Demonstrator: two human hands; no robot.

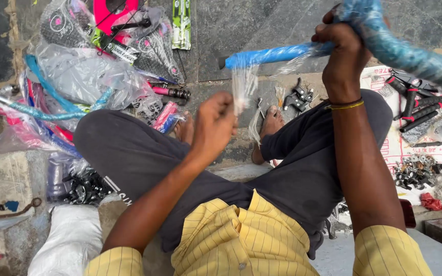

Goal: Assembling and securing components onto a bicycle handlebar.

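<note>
The right hand (pixel 341 43) gripped a blue plastic-wrapped tube (pixel 277 53). Below it, the left hand (pixel 213 125) pinched a clear wrap strip (pixel 242 87) — pink packages (pixel 113 20) lay far left

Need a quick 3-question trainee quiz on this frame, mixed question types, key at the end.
1. True or false: the right hand grips the blue plastic-wrapped tube.
2. What does the left hand pinch?
A. a bolt
B. a strip of clear plastic wrap
C. a pink saddle
3. On which side of the person lies the pile of nuts and bolts on the printed sheet?

Key: 1 true; 2 B; 3 the person's right.
</note>
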